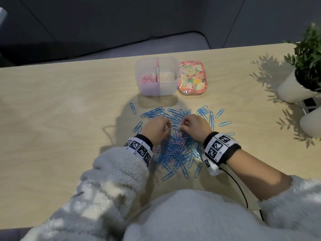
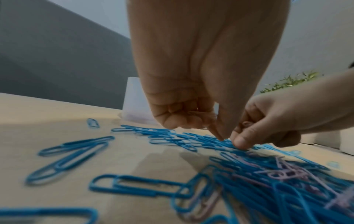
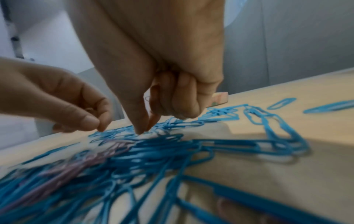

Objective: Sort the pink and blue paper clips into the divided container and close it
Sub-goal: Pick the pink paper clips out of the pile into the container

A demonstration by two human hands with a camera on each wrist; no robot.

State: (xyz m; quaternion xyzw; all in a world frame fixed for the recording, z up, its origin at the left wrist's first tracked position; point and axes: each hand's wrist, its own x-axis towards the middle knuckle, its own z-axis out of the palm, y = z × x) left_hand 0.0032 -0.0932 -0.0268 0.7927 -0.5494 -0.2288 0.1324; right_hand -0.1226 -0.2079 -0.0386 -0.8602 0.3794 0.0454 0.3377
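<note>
A pile of blue paper clips (image 1: 177,153) with a few pink ones (image 1: 179,142) mixed in lies on the wooden table. Both hands hover over its far part. My left hand (image 1: 165,126) has curled fingers that hold pink clips (image 2: 195,112), its thumb and forefinger pointing down at the pile. My right hand (image 1: 184,126) is curled too and pinches a pink clip (image 1: 186,121); its fingertips (image 3: 140,131) touch the pile. Behind stands the clear divided container (image 1: 166,87), open, with pink clips (image 1: 147,79) in its left compartment. Its floral lid (image 1: 192,77) lies to its right.
Loose blue clips (image 1: 225,123) are scattered around the pile. A potted plant in a white pot (image 1: 293,89) and a second white pot (image 1: 311,124) stand at the table's right edge. A black cable (image 1: 238,185) runs from my right wristband.
</note>
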